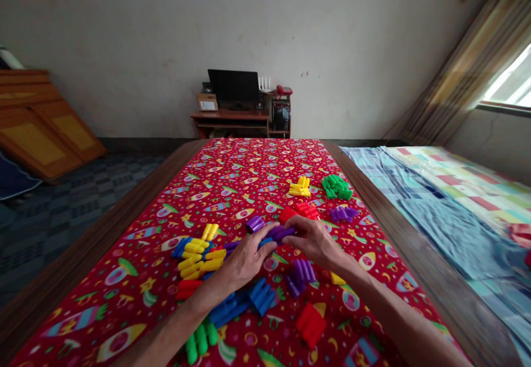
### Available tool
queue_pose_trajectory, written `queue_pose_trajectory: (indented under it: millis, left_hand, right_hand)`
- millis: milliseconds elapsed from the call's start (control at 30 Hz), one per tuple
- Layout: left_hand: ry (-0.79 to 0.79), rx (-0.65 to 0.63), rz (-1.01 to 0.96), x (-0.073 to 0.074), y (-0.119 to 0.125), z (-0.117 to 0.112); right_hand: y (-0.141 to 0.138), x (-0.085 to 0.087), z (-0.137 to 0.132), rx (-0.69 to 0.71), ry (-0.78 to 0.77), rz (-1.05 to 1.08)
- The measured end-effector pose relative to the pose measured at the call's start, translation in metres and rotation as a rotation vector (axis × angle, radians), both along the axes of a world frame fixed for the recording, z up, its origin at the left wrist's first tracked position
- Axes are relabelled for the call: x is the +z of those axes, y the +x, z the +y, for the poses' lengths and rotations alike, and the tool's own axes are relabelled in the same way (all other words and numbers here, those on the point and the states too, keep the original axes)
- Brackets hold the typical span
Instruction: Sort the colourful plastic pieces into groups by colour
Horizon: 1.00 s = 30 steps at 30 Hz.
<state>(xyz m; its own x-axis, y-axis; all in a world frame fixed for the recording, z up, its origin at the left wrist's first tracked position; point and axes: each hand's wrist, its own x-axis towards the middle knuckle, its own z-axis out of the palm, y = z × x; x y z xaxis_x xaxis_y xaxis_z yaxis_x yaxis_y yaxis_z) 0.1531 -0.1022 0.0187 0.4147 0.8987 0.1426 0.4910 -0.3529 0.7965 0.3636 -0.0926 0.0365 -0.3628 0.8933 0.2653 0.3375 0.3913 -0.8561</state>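
Over the middle of the red cloth, my left hand (246,256) curls its fingers round a blue toy block (266,241). My right hand (313,240) pinches a purple toy block (282,234) by its right end. The two blocks meet between my hands; whether they are joined I cannot tell. Each block looks like several ribbed plastic tubes side by side. Just beyond my fingers lie another purple block (254,223) and red blocks (307,210). Nearer to me are a purple pair (304,272), a red block (311,325) and blue blocks (261,296).
Yellow blocks (193,265) crowd left of my left arm, with green ones (202,340) nearer. Farther off at right sit yellow (300,186), green (336,187) and purple (343,213) groups. Beyond the patterned tablecloth (232,162) stands a desk with a monitor (238,86); a bed (431,218) adjoins right.
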Motion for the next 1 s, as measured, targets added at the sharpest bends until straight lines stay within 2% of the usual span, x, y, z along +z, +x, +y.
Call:
queue_pose_trajectory:
  millis: [67, 200, 267, 367, 467, 533, 633, 733, 867, 1000]
  left_hand:
    - [0.006, -0.003, 0.015, 0.003, -0.001, -0.001]
    - [0.015, 0.011, -0.018, 0.001, 0.001, -0.003]
    - [-0.004, -0.005, -0.056, -0.003, 0.002, -0.004]
    - [-0.044, -0.005, -0.066, -0.009, 0.004, -0.006]
    - [0.039, 0.070, -0.032, -0.008, 0.006, -0.007]
    - [0.105, 0.075, -0.043, -0.005, 0.007, -0.007]
    - [0.074, 0.021, -0.057, 0.000, 0.007, -0.006]
    - [0.045, -0.013, -0.040, 0.004, 0.006, -0.003]
    - [0.121, -0.053, -0.015, 0.005, 0.004, -0.001]
    - [0.122, -0.081, -0.009, 0.003, 0.004, -0.001]
  right_hand:
    - [0.006, -0.001, 0.005, 0.003, -0.060, 0.035]
    - [0.011, 0.001, 0.005, 0.210, -0.167, 0.105]
    - [0.009, 0.003, 0.000, 0.287, -0.116, 0.022]
    - [0.006, 0.009, -0.005, 0.295, 0.000, -0.121]
    - [0.011, 0.018, -0.003, 0.208, 0.073, -0.204]
    - [0.025, 0.025, 0.005, 0.077, 0.133, -0.267]
    - [0.062, 0.035, 0.021, -0.180, 0.195, -0.376]
    - [0.110, 0.035, 0.037, -0.362, 0.154, -0.504]
    - [0.165, 0.022, 0.049, -0.349, -0.021, -0.628]
    - [0.187, 0.011, 0.050, -0.301, -0.118, -0.620]
